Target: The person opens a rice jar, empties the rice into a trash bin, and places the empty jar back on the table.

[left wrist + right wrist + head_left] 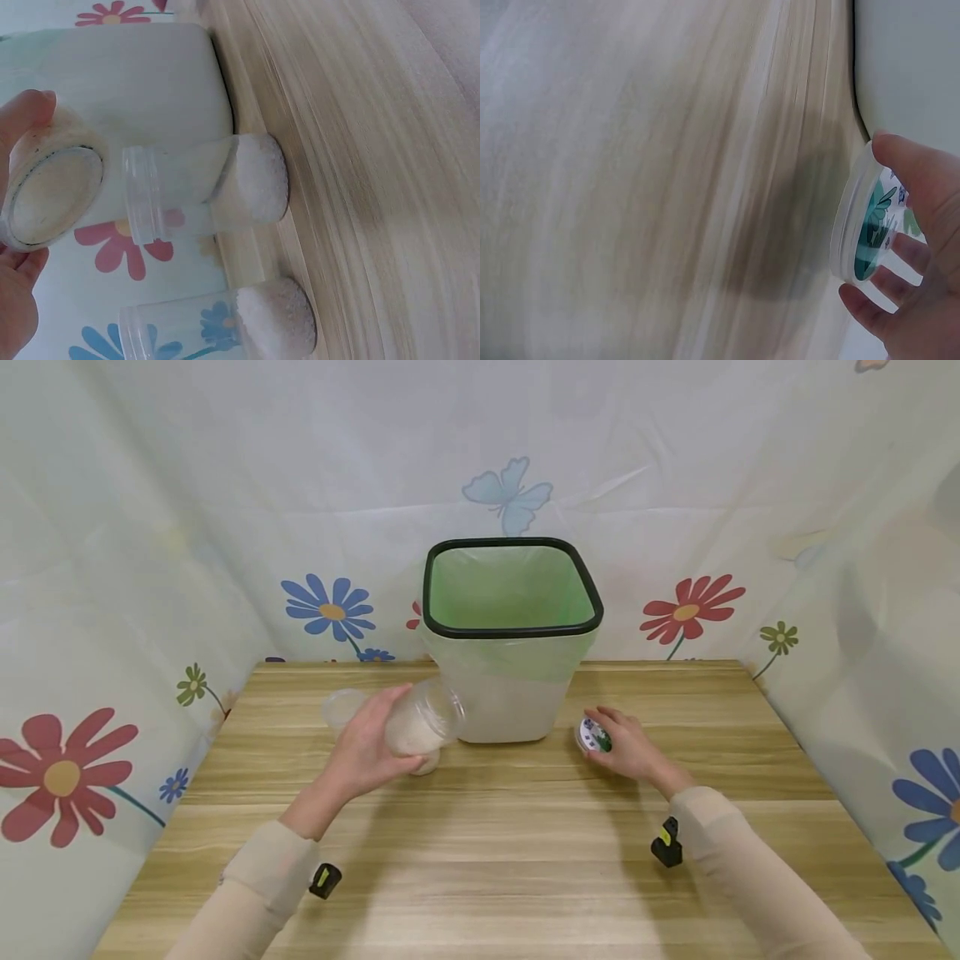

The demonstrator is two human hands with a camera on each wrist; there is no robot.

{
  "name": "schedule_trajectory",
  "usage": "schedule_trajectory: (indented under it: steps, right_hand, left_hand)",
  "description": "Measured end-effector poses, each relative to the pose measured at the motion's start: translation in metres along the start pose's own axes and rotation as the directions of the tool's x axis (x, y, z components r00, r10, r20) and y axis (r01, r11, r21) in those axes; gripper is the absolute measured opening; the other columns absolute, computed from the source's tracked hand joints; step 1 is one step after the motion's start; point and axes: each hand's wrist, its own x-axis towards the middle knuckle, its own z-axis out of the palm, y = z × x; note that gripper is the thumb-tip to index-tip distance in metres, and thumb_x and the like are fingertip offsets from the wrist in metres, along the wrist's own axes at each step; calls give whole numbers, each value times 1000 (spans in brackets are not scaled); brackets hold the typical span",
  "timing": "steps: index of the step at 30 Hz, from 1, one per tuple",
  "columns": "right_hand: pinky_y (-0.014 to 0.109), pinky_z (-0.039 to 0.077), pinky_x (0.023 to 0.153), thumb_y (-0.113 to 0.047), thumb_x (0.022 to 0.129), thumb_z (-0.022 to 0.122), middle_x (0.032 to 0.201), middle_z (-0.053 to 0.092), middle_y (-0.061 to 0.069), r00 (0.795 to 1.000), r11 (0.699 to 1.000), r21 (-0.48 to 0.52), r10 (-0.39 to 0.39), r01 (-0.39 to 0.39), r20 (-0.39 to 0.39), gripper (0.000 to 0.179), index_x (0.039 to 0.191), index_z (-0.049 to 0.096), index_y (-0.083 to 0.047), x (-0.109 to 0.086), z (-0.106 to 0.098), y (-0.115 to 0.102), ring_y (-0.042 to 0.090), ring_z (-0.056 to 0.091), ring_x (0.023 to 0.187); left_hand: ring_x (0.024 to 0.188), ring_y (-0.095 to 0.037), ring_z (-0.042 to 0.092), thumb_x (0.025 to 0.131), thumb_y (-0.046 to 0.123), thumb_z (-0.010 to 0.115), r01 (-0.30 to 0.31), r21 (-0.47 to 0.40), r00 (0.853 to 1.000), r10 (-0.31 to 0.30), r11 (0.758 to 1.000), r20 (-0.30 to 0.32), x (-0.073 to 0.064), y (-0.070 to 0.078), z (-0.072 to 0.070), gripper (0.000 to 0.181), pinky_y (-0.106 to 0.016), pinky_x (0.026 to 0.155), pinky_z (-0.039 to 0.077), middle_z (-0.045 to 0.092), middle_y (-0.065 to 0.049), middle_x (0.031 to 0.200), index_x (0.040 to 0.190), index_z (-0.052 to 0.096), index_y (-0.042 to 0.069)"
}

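My left hand (367, 743) grips a clear plastic jar (420, 718) with pale contents, tilted with its mouth toward the bin. The left wrist view shows this jar's round base. Below and beside it, two more clear jars stand on the table, a nearer one (259, 180) and another (277, 319), each with white grainy stuff at the bottom. My right hand (626, 745) holds a round white lid (851, 225) by its edge, just above the table. Flowers and green leaves are printed on the lid's top. The held jar and left hand partly hide the standing jars in the head view.
A tall bin (510, 693) with a black rim and green inside stands at the table's back middle. Flower-printed curtains (360, 468) hang behind and at both sides of the wooden table (495, 860). Small black pieces with yellow marks sit near both wrists.
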Motion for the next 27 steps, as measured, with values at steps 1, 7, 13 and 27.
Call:
schedule_trajectory:
  steps: [1, 7, 13, 27]
  right_hand:
    - [62, 34, 94, -20, 80, 70, 137, 34, 32, 1000, 1000, -4, 8, -8, 0, 67, 136, 39, 0, 0, 1, 1, 52, 37, 118]
    - [62, 34, 94, -21, 79, 70, 136, 35, 33, 1000, 999, -18, 30, -30, -10, 68, 136, 40, 2, 3, 6, 6, 54, 37, 116]
    - [63, 34, 94, -22, 80, 69, 138, 33, 33, 999, 998, -31, 50, -50, 5, 68, 136, 39, 1, 5, 11, 12, 55, 35, 118]
    - [60, 41, 87, -24, 79, 70, 132, 40, 32, 1000, 992, -128, 7, -9, -17, 59, 130, 48, -2, 6, 16, 12, 54, 46, 108]
  left_hand:
    - [116, -27, 48, 57, 30, 85, 4, 0, 1000, -4, 1000, -2, -1, -1, 0, 92, -44, 94, 44, 50, -12, 127, 133, 40, 6]
    - [115, -28, 48, 57, 27, 85, 38, -14, 999, -38, 999, -10, -4, -3, -5, 92, -45, 93, 44, 50, -12, 126, 133, 39, 6]
    - [117, -27, 47, 57, 27, 86, 54, -6, 999, -54, 999, -8, -5, -5, -7, 92, -46, 93, 44, 49, -12, 128, 134, 39, 7]
    - [115, -30, 48, 55, 26, 86, 58, 9, 998, -58, 998, -30, -4, -10, -15, 95, -49, 91, 45, 49, -14, 128, 134, 38, 6]
